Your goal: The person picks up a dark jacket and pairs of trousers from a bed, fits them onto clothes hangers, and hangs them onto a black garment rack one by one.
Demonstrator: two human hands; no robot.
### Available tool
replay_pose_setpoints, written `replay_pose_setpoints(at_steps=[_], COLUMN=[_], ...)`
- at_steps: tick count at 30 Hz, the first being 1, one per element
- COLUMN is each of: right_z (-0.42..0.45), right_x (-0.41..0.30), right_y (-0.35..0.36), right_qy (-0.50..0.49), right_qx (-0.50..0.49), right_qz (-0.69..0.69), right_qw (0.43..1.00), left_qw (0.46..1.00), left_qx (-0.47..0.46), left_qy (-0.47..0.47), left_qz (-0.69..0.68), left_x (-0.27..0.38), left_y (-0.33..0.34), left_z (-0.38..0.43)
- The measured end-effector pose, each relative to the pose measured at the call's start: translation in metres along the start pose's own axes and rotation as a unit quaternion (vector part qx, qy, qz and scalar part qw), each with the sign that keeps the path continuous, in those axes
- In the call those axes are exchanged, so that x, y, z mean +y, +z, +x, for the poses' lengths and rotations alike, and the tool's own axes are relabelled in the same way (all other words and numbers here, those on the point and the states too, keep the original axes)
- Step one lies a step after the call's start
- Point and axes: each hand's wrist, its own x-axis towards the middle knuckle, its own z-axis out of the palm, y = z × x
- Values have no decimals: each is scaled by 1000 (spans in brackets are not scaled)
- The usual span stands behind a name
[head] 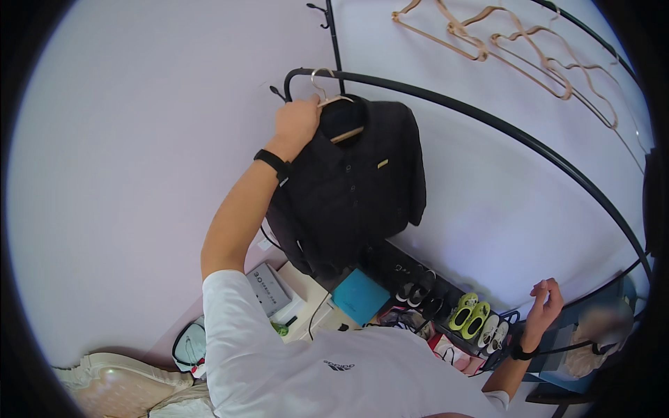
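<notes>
A black long-sleeved shirt (360,183) hangs on a gold-coloured clothes hanger (326,99), whose hook is at the left end of a black metal clothes rail (444,98). My left hand (299,123) grips the hanger's shoulder beside the shirt collar. Whether the hook rests on the rail or only overlaps it in view, I cannot tell. My right hand (546,305) is raised at the lower right, fingers loosely curled and holding nothing, over the side near the shoes. Both wrists wear dark bands.
Several gold-coloured hangers (470,31) hang at the upper right. Below the shirt are a blue box (360,297), a grey box (269,290) and a dark rack with yellow-green shoes (469,317) and white shoes (493,334). A pillow (130,384) lies lower left; another person sits lower right.
</notes>
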Motion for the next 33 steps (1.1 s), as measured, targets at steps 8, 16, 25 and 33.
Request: replay_pose_setpoints(at_steps=[8,16,25,33], right_z=[-49,-39,-39,-48], right_x=[30,23,12,5], right_y=[-17,49,80,67], right_qy=[107,189,276,294], right_qx=[-4,-54,-50,-53], right_qz=[29,-9,-20,-37], right_qw=[994,980,960,954], left_qw=[996,990,994,986], left_qx=[-29,-103,-97,-137], left_qy=[-84,-94,21,-73], left_qz=[9,1,-55,-54], left_x=[25,-10,-48,-54], left_y=[-30,53,107,140], left_z=[-4,46,46,54])
